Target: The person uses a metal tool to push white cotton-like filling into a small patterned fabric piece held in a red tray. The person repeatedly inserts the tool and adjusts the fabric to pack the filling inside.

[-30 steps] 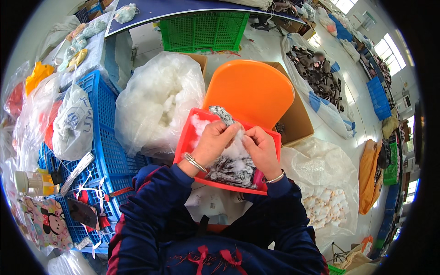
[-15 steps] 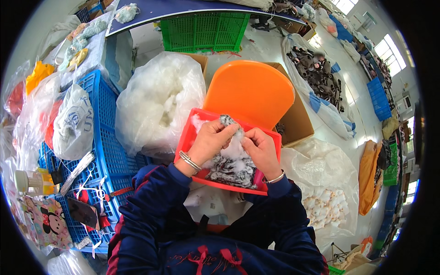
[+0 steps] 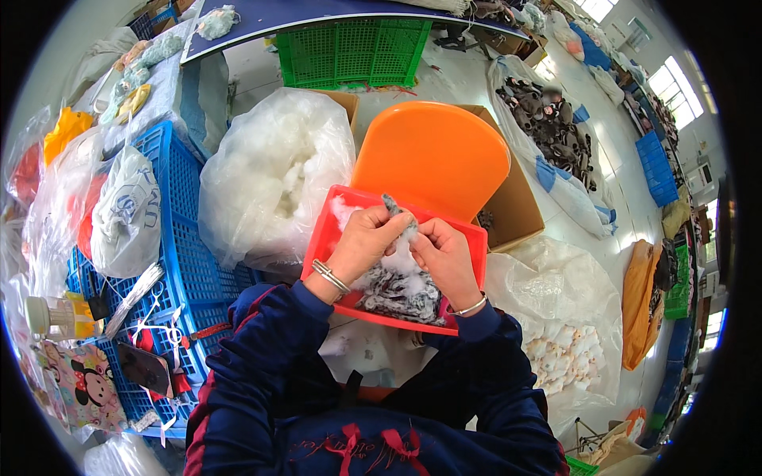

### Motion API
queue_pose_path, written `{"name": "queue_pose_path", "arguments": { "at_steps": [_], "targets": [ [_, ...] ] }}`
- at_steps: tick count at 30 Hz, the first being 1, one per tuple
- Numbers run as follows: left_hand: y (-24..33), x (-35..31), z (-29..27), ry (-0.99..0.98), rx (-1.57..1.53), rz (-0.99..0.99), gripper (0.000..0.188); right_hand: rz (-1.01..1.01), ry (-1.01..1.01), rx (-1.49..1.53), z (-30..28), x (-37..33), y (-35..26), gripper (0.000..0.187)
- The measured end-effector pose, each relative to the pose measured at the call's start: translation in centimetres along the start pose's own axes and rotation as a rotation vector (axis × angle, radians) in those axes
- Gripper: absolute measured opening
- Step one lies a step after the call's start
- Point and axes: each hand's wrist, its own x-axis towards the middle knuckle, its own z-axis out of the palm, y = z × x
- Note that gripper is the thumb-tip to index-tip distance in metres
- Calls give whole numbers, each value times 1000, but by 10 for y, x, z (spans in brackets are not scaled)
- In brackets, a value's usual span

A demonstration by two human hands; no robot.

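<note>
A small grey furry fabric piece (image 3: 390, 204) pokes up from the closed fingers of my left hand (image 3: 367, 244), which grips it over the tray. My right hand (image 3: 446, 260) meets it from the right, thumb and fingers pinched at the piece's other side; the fingertips partly hide what they hold. White fluffy stuffing (image 3: 403, 260) shows below and between my hands. Under them, a red plastic tray (image 3: 315, 252) contains more stuffing and a heap of grey-and-black furry pieces (image 3: 401, 297).
Beyond the tray stands an orange seat (image 3: 429, 155), with a cardboard box (image 3: 520, 210) behind it. A clear bag of white stuffing (image 3: 278, 174) is to the left, beside blue crates (image 3: 182, 214) bearing scissors and a phone (image 3: 145, 369). Another bag (image 3: 563, 349) with small pale pieces lies right.
My right hand has shifted slightly left and its fingers have drawn in nearer to my left hand. The grey piece's tip now leans more to the left.
</note>
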Motion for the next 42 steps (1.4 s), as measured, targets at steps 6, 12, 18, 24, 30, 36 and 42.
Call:
{"name": "queue_pose_path", "arguments": {
  "at_steps": [6,12,18,24,30,36,42],
  "targets": [
    [9,10,-24,102,-60,-40,25,58,-129,-174,-13,-3,-20,13],
    [7,14,-28,-205,42,-10,23,101,-28,-172,-46,9,-23,18],
    [-5,6,-2,-491,-79,-83,28,135,-170,61,-18,21,-29,19],
    [-7,5,3,-546,-71,-146,29,48,-187,119,-21,16,-27,19],
    [1,-3,-2,-708,-27,-144,28,-57,179,-37,-54,23,-23,15],
    [10,0,-21,-822,178,-163,31,-83,151,83,-65,23,-21,14],
    [24,-6,-12,-553,-45,-289,38,-95,218,91,-66,20,-24,14]
  ]
}}
